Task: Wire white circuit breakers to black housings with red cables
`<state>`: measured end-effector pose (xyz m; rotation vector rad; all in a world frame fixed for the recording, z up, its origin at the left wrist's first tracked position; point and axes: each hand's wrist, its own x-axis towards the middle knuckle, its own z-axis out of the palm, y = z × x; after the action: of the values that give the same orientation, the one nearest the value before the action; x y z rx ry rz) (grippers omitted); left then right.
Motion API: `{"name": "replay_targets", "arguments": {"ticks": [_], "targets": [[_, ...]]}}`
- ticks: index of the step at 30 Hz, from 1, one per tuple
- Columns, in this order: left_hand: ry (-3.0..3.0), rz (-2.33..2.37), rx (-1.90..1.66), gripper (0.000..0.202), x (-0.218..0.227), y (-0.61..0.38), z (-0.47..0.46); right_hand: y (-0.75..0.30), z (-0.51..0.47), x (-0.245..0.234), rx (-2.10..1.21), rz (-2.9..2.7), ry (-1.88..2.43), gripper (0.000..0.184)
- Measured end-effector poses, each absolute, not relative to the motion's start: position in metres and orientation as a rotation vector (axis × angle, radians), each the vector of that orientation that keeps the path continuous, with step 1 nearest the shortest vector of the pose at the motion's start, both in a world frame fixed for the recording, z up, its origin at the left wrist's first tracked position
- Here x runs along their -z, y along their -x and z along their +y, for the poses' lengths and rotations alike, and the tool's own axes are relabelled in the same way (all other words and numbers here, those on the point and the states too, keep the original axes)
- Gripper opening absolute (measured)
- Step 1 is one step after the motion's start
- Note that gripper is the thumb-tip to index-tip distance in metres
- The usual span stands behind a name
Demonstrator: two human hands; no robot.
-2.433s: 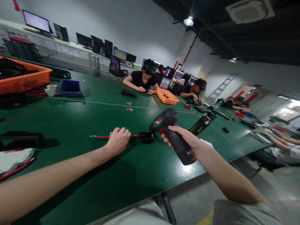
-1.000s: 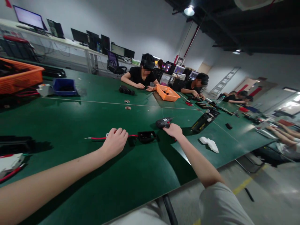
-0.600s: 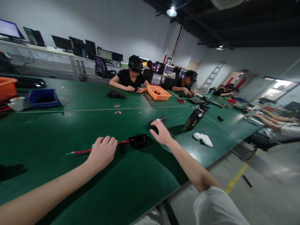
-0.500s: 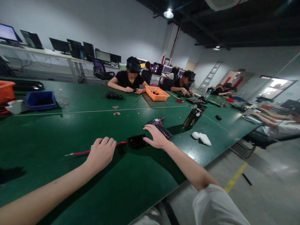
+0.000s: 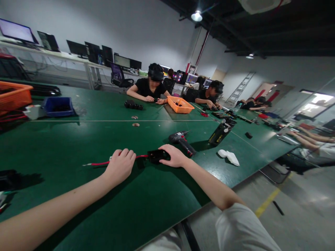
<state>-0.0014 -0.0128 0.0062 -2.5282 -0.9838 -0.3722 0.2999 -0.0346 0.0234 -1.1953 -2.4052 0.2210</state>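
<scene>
My left hand [image 5: 120, 165] is closed around a red cable [image 5: 99, 164] whose bare end pokes out to the left. From the other side of that hand the cable runs into a small black box-shaped part [image 5: 154, 156] on the table. Around the right end of this part curl the thumb and fingers of my right hand [image 5: 174, 156], gripping it. Just beyond the right hand lies a cordless drill [image 5: 183, 142], on its side with a thin bit. What exactly the left fingers press on is hidden under the hand.
A black bottle-like container [image 5: 221, 133] and a crumpled white piece [image 5: 229, 157] are at right on the green table [image 5: 110, 216]. A blue bin [image 5: 58, 107] and an orange basket [image 5: 14, 97] stand left. Across the table, co-workers sit by another orange basket [image 5: 180, 106].
My right hand has lowered and closed on the right end of the black part, where its fingers were spread before. My left hand stays on the cable. The view has swung slightly left.
</scene>
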Motion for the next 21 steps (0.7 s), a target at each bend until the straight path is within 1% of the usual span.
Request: {"name": "replay_targets", "arguments": {"ticks": [3,14,18,21], "targets": [[2.533,-0.985,0.383,0.028,-0.0059,0.0018,-0.0129,-0.2984,-0.034,-0.0218,-0.226,-2.387,1.209,0.049],[2.558,-0.967,0.376,0.028,-0.0071,-0.0027,-0.0128,-0.3019,-0.0342,-0.0235,-0.23,-2.399,1.203,0.05],[2.571,-0.988,0.367,0.028,-0.0082,-0.0034,-0.0134,-0.3021,-0.0347,-0.024,-0.238,-2.397,1.205,0.052],[2.583,-0.976,0.365,0.029,-0.0076,-0.0026,-0.0133,-0.3032,-0.0349,-0.024,-0.251,-2.398,1.208,0.058]]}}
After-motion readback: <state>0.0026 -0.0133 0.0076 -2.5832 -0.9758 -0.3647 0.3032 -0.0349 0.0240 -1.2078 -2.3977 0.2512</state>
